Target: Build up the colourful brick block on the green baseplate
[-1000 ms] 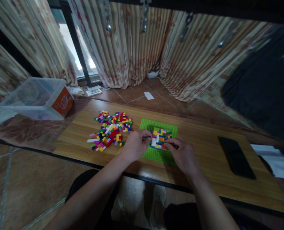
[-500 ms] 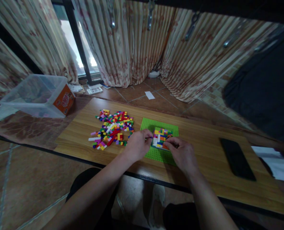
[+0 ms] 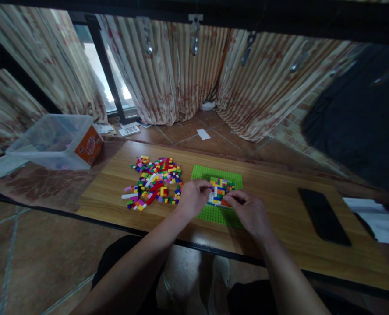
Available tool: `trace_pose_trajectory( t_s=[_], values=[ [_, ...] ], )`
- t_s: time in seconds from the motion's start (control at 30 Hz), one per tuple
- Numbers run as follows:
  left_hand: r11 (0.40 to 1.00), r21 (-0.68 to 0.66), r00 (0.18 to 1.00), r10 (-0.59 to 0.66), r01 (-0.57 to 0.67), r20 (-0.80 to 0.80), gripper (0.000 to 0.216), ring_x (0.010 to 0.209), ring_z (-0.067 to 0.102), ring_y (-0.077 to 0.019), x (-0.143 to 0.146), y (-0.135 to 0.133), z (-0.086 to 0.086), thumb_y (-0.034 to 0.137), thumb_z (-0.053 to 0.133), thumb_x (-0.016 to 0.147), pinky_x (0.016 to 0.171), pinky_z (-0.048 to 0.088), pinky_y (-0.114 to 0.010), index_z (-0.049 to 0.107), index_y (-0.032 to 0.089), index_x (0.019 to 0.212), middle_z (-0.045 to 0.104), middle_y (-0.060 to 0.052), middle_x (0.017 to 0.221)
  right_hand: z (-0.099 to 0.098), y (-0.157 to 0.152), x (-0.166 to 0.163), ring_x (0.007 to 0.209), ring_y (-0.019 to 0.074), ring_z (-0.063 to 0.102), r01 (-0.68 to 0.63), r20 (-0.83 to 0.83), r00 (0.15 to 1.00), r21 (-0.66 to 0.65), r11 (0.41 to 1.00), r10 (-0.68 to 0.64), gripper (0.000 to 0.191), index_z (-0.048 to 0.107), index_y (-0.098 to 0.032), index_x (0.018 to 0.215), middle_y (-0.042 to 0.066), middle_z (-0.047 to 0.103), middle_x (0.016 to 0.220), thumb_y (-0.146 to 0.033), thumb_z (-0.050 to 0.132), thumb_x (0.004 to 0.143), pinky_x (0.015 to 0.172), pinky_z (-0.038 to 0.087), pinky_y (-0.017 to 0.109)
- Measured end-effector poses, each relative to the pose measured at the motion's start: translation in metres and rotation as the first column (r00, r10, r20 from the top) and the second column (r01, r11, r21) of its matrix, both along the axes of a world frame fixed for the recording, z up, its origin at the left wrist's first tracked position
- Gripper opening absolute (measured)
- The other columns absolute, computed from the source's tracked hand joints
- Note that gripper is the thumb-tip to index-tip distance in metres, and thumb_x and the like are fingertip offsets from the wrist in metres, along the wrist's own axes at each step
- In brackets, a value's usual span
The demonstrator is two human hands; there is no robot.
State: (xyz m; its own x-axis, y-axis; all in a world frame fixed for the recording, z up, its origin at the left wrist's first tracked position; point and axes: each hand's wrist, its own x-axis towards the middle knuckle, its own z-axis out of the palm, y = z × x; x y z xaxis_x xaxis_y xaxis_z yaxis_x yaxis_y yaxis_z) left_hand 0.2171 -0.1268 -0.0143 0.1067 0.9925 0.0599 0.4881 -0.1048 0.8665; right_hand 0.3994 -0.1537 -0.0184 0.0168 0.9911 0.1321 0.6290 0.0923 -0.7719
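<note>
A green baseplate [image 3: 201,173] lies on the wooden table [image 3: 280,218], with a multicoloured block of small bricks [image 3: 221,187] built on it. My left hand [image 3: 193,199] rests at the block's left side, fingers curled and pinched against its edge. My right hand [image 3: 249,211] sits at the block's near right corner, fingers also pinched on the bricks. A loose pile of coloured bricks [image 3: 154,180] spreads out left of the baseplate.
A black phone [image 3: 322,214] lies on the table to the right, with white paper [image 3: 376,216] beyond it. A clear plastic bin [image 3: 51,141] stands on the floor at left. Curtains hang behind the table.
Both hands have crept slightly inward over the brick block. The camera has tilted a little; the objects stay put.
</note>
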Motion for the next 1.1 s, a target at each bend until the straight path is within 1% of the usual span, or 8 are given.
trace_pose_trajectory(
  t_s=[0.17, 0.3, 0.47, 0.63, 0.73, 0.87, 0.97, 1.1],
  values=[
    [0.999, 0.047, 0.999, -0.018, 0.019, -0.035, 0.021, 0.077, 0.067, -0.0152, 0.006, 0.004, -0.008, 0.016, 0.057, 0.083, 0.072, 0.051, -0.025, 0.076, 0.019, 0.090, 0.075, -0.002, 0.084, 0.004, 0.000, -0.001, 0.076, 0.0206, 0.066, -0.029, 0.029, 0.999, 0.023, 0.999, 0.028, 0.026, 0.073, -0.022, 0.080, 0.004, 0.073, 0.083, -0.043, 0.058, 0.086, 0.072, 0.047, 0.033],
    [0.998, 0.067, 0.997, -0.016, 0.021, -0.078, 0.020, 0.078, 0.068, -0.0157, 0.008, 0.007, -0.011, 0.016, 0.057, 0.082, 0.073, 0.051, -0.026, 0.075, 0.020, 0.090, 0.076, -0.002, 0.086, 0.005, -0.001, -0.002, 0.076, 0.0200, 0.066, -0.059, 0.053, 0.997, 0.056, 0.997, 0.056, 0.025, 0.072, -0.022, 0.080, 0.004, 0.073, 0.083, -0.040, 0.056, 0.087, 0.074, 0.048, 0.033],
    [0.998, 0.058, 0.992, 0.029, -0.022, -0.126, 0.022, 0.078, 0.069, -0.0164, 0.009, 0.009, -0.008, 0.016, 0.059, 0.081, 0.074, 0.053, -0.027, 0.071, 0.019, 0.099, 0.076, -0.003, 0.092, 0.006, -0.001, -0.001, 0.073, 0.0196, 0.065, -0.046, 0.081, 0.996, 0.061, 0.997, 0.041, 0.025, 0.072, -0.022, 0.080, 0.004, 0.072, 0.082, -0.040, 0.057, 0.087, 0.071, 0.047, 0.033],
    [0.999, 0.048, 0.977, 0.017, -0.007, -0.213, 0.028, 0.079, 0.070, -0.0163, 0.010, 0.006, -0.002, 0.015, 0.057, 0.081, 0.076, 0.054, -0.027, 0.067, 0.019, 0.107, 0.076, -0.003, 0.094, 0.007, 0.000, 0.001, 0.069, 0.0197, 0.064, -0.012, 0.102, 0.995, 0.069, 0.998, 0.005, 0.029, 0.073, -0.021, 0.078, 0.004, 0.072, 0.078, -0.044, 0.057, 0.086, 0.068, 0.046, 0.032],
    [0.997, 0.074, 0.970, 0.024, -0.006, -0.243, 0.030, 0.078, 0.071, -0.0162, 0.010, 0.003, 0.001, 0.015, 0.054, 0.084, 0.078, 0.054, -0.027, 0.065, 0.019, 0.112, 0.077, -0.003, 0.096, 0.009, 0.000, 0.002, 0.069, 0.0194, 0.064, 0.008, 0.099, 0.995, 0.084, 0.996, -0.016, 0.031, 0.073, -0.021, 0.079, 0.004, 0.072, 0.078, -0.046, 0.056, 0.086, 0.068, 0.046, 0.032],
    [0.995, 0.096, 0.981, 0.049, -0.031, -0.188, 0.029, 0.084, 0.072, -0.0181, 0.009, 0.004, -0.002, 0.016, 0.053, 0.086, 0.080, 0.055, -0.029, 0.065, 0.018, 0.112, 0.077, -0.005, 0.096, 0.011, 0.002, 0.005, 0.066, 0.0192, 0.063, 0.077, 0.076, 0.993, 0.128, 0.989, -0.087, 0.033, 0.073, -0.019, 0.078, 0.005, 0.072, 0.075, -0.047, 0.056, 0.086, 0.066, 0.046, 0.031],
    [0.996, 0.046, 0.993, 0.077, -0.073, -0.093, 0.026, 0.088, 0.072, -0.0185, 0.010, 0.008, -0.006, 0.017, 0.057, 0.084, 0.080, 0.056, -0.028, 0.067, 0.017, 0.108, 0.076, -0.007, 0.096, 0.010, 0.005, 0.011, 0.067, 0.0202, 0.064, 0.183, 0.045, 0.980, 0.148, 0.972, -0.192, 0.033, 0.072, -0.018, 0.078, 0.006, 0.072, 0.076, -0.046, 0.057, 0.084, 0.066, 0.046, 0.032],
    [0.992, -0.033, 0.993, 0.119, -0.118, 0.009, 0.021, 0.084, 0.072, -0.0179, 0.013, 0.013, -0.009, 0.018, 0.064, 0.081, 0.078, 0.056, -0.028, 0.069, 0.015, 0.101, 0.076, -0.007, 0.093, 0.009, 0.009, 0.014, 0.067, 0.0213, 0.064, 0.276, 0.055, 0.957, 0.123, 0.953, -0.285, 0.032, 0.072, -0.017, 0.077, 0.008, 0.072, 0.075, -0.045, 0.057, 0.081, 0.065, 0.046, 0.033]
  ],
)
